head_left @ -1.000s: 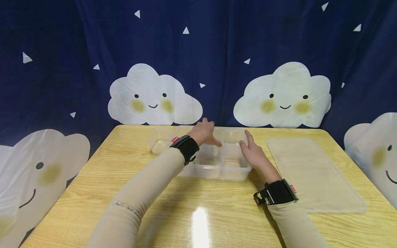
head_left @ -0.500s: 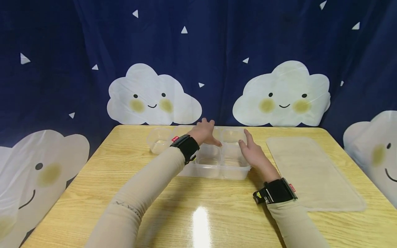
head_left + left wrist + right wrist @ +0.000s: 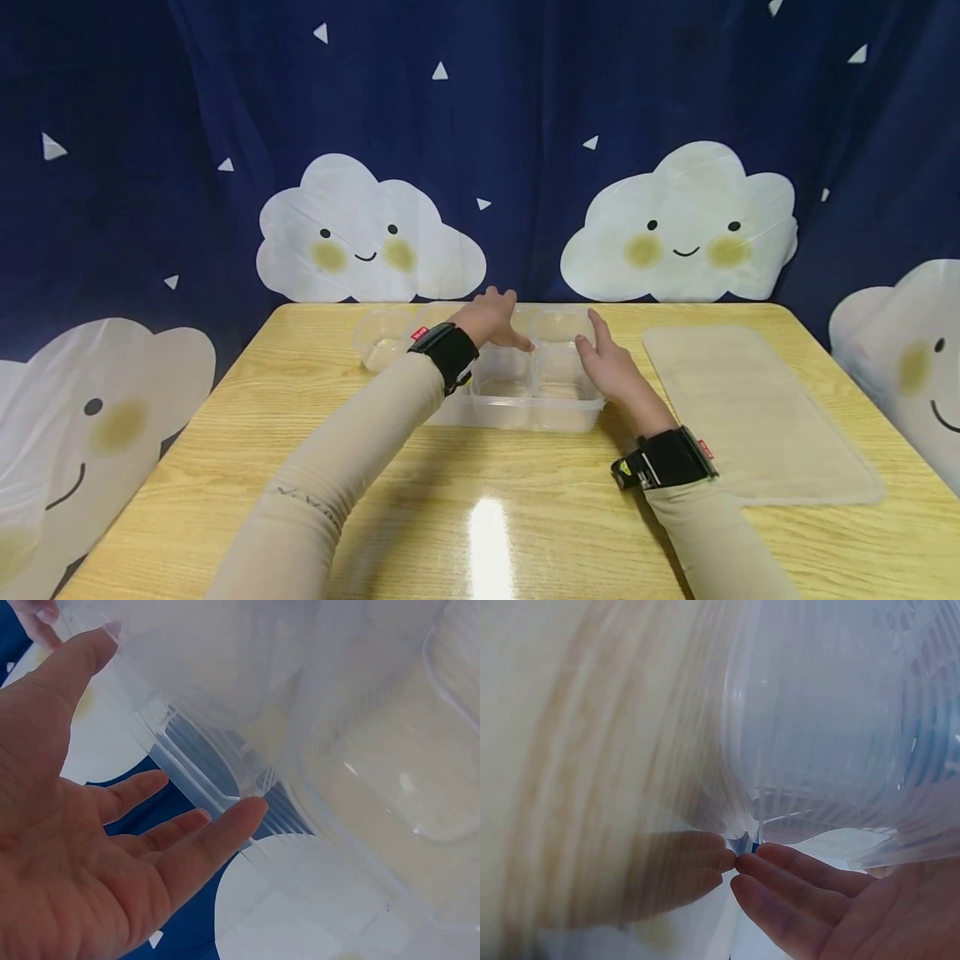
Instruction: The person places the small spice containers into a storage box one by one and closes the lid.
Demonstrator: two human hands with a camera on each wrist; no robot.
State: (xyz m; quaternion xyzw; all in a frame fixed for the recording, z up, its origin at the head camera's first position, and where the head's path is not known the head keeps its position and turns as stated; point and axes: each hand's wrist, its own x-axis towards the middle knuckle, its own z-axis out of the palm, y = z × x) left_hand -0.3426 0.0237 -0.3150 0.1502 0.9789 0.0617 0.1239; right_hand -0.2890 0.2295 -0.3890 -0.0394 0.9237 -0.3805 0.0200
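A clear plastic divided container (image 3: pixel 506 412) sits toward the back of the table. My left hand (image 3: pixel 490 318) reaches across it, fingers spread toward the back rim and thumb over a divider. Up close in the left wrist view, the left fingers (image 3: pixel 217 844) extend loosely, one fingertip right at the clear rim. At the container's right side is my right hand (image 3: pixel 611 367), its thumb overlapping the rim in the head view. The right wrist view shows nearly straight fingers (image 3: pixel 802 889) low beside the clear wall, fingertips at the tabletop; the right thumb is hidden there.
A flat translucent rectangular sheet (image 3: pixel 757 417), lid-like, lies on the wooden table (image 3: pixel 405 517) to the right. A rounded clear compartment (image 3: pixel 381 337) shows at the container's left end. Behind the table hangs a dark blue curtain (image 3: pixel 517 108) with cloud faces.
The head view has shifted slightly. Both hands and the container keep the same places relative to each other.
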